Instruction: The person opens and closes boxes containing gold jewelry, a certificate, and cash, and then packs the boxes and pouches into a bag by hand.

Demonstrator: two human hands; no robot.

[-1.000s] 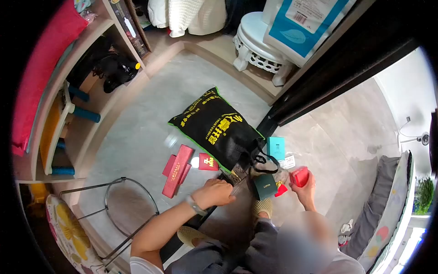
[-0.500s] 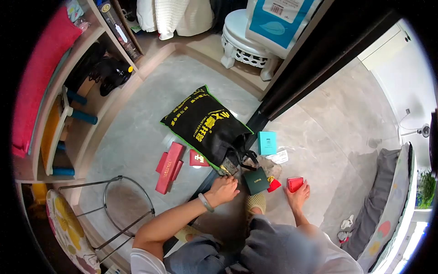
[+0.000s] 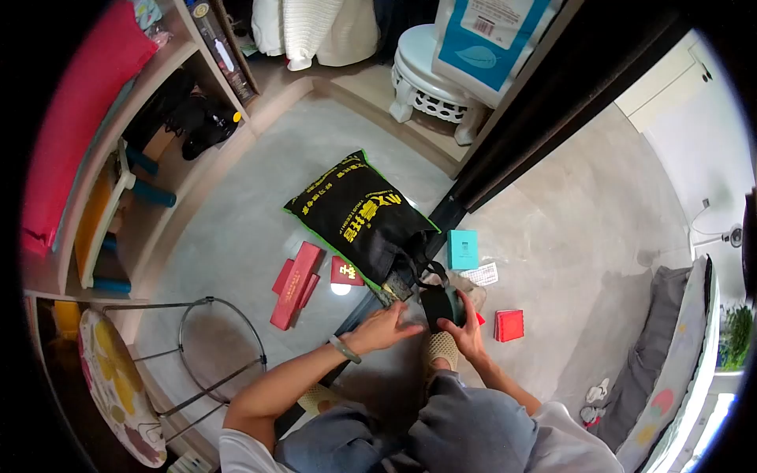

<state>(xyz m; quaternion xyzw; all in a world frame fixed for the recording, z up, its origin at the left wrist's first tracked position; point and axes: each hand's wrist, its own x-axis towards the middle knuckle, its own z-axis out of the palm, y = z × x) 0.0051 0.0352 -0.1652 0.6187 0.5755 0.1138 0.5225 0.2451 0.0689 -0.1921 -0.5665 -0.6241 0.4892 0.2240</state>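
My right hand (image 3: 467, 325) is closed round the dark green box (image 3: 441, 307), which is tilted up between my knees and the bag. My left hand (image 3: 384, 328), with a bracelet at its wrist, is open just left of the box, fingers apart. Beyond both hands lies the black bag (image 3: 363, 209) with yellow lettering, its handles near the box. Something red shows partly behind my right hand. A red box (image 3: 509, 325) lies on the floor to the right. Behind the green box are a teal box (image 3: 463, 250) and a white label (image 3: 482, 274).
Long red boxes (image 3: 296, 285) and a small red packet (image 3: 345, 271) lie left of the bag. A wire-framed stool (image 3: 222, 339) stands at the left, near shelves (image 3: 189, 177). A white carved stool (image 3: 430, 75) stands at the back, and grey fabric (image 3: 650, 347) at the right.
My right hand has let go of the red box, moved left and taken hold of the green box, tilting it. My left hand's fingers have spread towards it.
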